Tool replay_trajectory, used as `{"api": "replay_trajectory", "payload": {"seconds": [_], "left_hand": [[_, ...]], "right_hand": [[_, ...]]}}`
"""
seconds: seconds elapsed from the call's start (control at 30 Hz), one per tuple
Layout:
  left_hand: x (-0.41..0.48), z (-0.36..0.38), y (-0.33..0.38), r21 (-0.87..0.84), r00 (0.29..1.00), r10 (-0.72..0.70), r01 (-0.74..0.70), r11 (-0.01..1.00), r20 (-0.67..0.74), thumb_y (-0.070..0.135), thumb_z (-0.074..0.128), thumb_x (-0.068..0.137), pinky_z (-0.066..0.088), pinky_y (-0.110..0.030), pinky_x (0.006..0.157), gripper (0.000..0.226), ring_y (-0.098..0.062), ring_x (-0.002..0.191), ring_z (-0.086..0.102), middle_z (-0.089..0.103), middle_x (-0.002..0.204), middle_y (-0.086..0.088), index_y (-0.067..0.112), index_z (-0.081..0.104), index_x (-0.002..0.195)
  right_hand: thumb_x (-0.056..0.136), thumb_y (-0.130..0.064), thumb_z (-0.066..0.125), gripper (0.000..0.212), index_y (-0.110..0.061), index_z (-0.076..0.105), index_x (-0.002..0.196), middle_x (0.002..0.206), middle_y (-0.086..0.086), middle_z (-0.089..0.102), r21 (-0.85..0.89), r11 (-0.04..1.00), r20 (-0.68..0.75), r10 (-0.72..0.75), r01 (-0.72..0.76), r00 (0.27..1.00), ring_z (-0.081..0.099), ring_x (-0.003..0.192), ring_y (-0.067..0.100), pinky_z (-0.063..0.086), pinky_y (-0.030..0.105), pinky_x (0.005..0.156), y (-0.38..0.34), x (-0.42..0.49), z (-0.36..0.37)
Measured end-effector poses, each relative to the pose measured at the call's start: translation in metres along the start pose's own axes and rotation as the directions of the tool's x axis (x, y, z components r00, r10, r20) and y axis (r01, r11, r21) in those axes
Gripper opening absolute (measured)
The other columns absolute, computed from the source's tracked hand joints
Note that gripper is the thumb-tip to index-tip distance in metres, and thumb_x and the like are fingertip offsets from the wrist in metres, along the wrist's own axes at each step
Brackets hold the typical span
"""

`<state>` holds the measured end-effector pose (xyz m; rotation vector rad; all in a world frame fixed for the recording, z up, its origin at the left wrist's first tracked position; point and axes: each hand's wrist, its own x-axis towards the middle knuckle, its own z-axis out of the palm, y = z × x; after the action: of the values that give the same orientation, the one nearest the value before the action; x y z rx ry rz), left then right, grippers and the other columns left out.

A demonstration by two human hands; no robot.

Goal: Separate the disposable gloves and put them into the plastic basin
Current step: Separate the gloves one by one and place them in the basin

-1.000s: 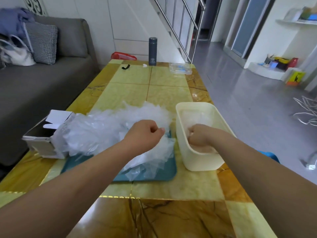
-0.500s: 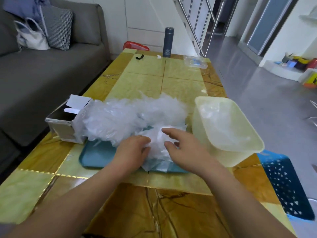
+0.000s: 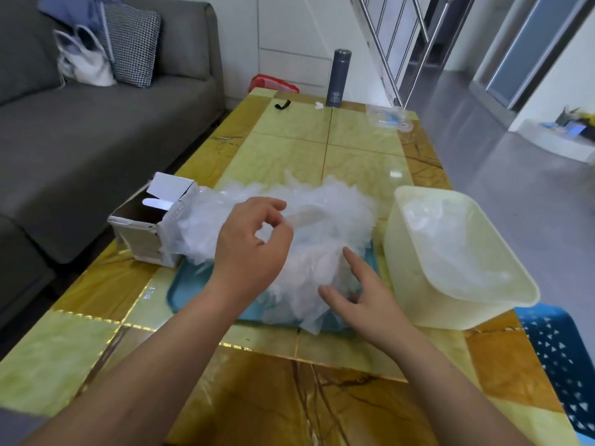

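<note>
Disposable gloves [image 3: 325, 226]: clear, milky white where heaped
Plastic basin [image 3: 502, 294]: pale cream, faintly see-through
Tray [image 3: 190, 291]: teal
Table [image 3: 289, 149]: yellow-green tiles, amber marble veining, gold seams
Carton [image 3: 141, 233]: white flaps, dark inside
Flask [image 3: 337, 78]: dark grey
Sofa [image 3: 96, 130]: grey
Cushion [image 3: 133, 43]: black-and-white houndstooth, perhaps fine check
Stool [image 3: 560, 349]: blue, white triangular marks

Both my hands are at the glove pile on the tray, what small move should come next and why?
Probably lift the left hand to peel one glove free while the right hand presses the pile of disposable gloves down. The left thumb and forefinger look pinched on a thin film, the right fingers lie spread on the heap, and the plastic basin waits just to the right.
</note>
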<state>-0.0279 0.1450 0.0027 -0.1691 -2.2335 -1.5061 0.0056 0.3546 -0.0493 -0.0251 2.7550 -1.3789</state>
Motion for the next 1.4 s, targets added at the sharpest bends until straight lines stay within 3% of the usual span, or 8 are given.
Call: {"api": "replay_trajectory", "payload": {"seconds": [0.17, 0.3, 0.43, 0.57, 0.77, 0.87, 1.1, 1.4], "left_hand": [[0.000, -0.011, 0.021, -0.479, 0.912, -0.337, 0.411, 0.776, 0.235, 0.011, 0.059, 0.075, 0.029, -0.030, 0.058, 0.028, -0.016, 0.063, 0.033, 0.031, 0.064, -0.005, 0.013, 0.036, 0.059], [-0.001, -0.012, 0.027, -0.544, 0.719, -0.425, 0.695, 0.471, 0.551, 0.014, 0.059, 0.084, 0.053, -0.030, 0.064, 0.028, -0.025, 0.064, 0.059, 0.054, 0.067, -0.011, 0.011, 0.056, 0.057], [-0.006, -0.004, 0.020, -0.429, 0.725, -0.401, 0.668, 0.609, 0.560, 0.018, 0.072, 0.093, 0.054, -0.032, 0.061, 0.023, -0.024, 0.067, 0.063, 0.061, 0.075, -0.014, 0.012, 0.062, 0.073], [-0.007, 0.004, 0.004, -0.350, 0.734, -0.451, 0.654, 0.670, 0.508, 0.030, 0.072, 0.097, 0.056, -0.040, 0.078, 0.021, -0.027, 0.085, 0.064, 0.066, 0.088, -0.014, 0.017, 0.070, 0.080], [-0.013, 0.006, 0.002, -0.294, 0.683, -0.377, 0.654, 0.697, 0.626, 0.055, 0.087, 0.075, 0.053, -0.050, 0.101, 0.044, -0.029, 0.106, 0.071, 0.075, 0.110, -0.008, 0.020, 0.077, 0.101], [-0.013, 0.006, 0.000, -0.327, 0.724, -0.338, 0.609, 0.723, 0.601, 0.024, 0.080, 0.090, 0.054, -0.039, 0.086, 0.010, -0.021, 0.090, 0.070, 0.076, 0.097, -0.006, 0.015, 0.077, 0.093], [-0.006, 0.004, -0.003, -0.399, 0.704, -0.442, 0.692, 0.601, 0.555, 0.024, 0.070, 0.099, 0.052, -0.033, 0.069, 0.013, -0.022, 0.074, 0.062, 0.069, 0.086, -0.009, 0.013, 0.076, 0.095], [-0.009, 0.001, -0.011, -0.136, 0.546, -0.430, 0.718, 0.683, 0.719, 0.036, 0.068, 0.099, 0.044, -0.026, 0.059, 0.018, -0.018, 0.073, 0.055, 0.071, 0.092, 0.000, 0.025, 0.080, 0.092]], "right_hand": [[0.058, -0.078, 0.082, 0.120, -0.052, 0.021, 0.158, 0.166, -0.026, 0.020, 0.247, 0.969, -0.045, 0.006, 0.006, 0.999, 0.026, 0.147, -0.002, 0.035, 0.037, 0.120, -0.027, -0.013, -0.015], [0.061, -0.062, 0.088, 0.096, -0.041, 0.050, 0.147, 0.147, -0.027, 0.053, 0.447, 0.893, -0.086, -0.023, 0.059, 0.996, 0.047, 0.136, -0.008, 0.041, 0.031, 0.114, -0.043, -0.022, -0.029], [0.075, -0.042, 0.088, 0.057, -0.022, 0.071, 0.125, 0.119, -0.002, 0.076, 0.564, 0.826, -0.003, -0.019, 0.017, 1.000, 0.070, 0.116, 0.017, 0.057, 0.038, 0.101, -0.049, -0.027, -0.027], [0.075, -0.031, 0.090, 0.066, -0.025, 0.063, 0.134, 0.123, -0.002, 0.075, 0.579, 0.813, 0.163, -0.044, -0.059, 0.986, 0.071, 0.114, 0.018, 0.059, 0.032, 0.093, -0.047, -0.028, -0.022], [0.100, -0.034, 0.062, 0.023, -0.020, 0.079, 0.106, 0.099, 0.008, 0.079, 0.606, 0.791, -0.056, 0.147, -0.083, 0.988, 0.071, 0.101, 0.038, 0.057, 0.053, 0.094, -0.044, -0.020, -0.011], [0.103, -0.026, 0.060, 0.024, -0.014, 0.078, 0.112, 0.107, 0.010, 0.079, 0.701, 0.702, -0.037, 0.213, -0.126, 0.976, 0.073, 0.105, 0.033, 0.055, 0.051, 0.100, -0.045, -0.017, -0.017], [0.102, -0.030, 0.060, 0.027, -0.008, 0.074, 0.111, 0.103, 0.014, 0.078, 0.758, 0.625, 0.024, 0.257, -0.185, 0.966, 0.076, 0.085, 0.024, 0.061, 0.034, 0.068, -0.041, -0.015, -0.024], [0.100, -0.020, 0.064, 0.030, -0.003, 0.070, 0.124, 0.118, 0.019, 0.074, 0.807, 0.537, 0.139, 0.234, -0.248, 0.962, 0.073, 0.109, 0.034, 0.059, 0.047, 0.091, -0.035, -0.016, -0.025]]}}
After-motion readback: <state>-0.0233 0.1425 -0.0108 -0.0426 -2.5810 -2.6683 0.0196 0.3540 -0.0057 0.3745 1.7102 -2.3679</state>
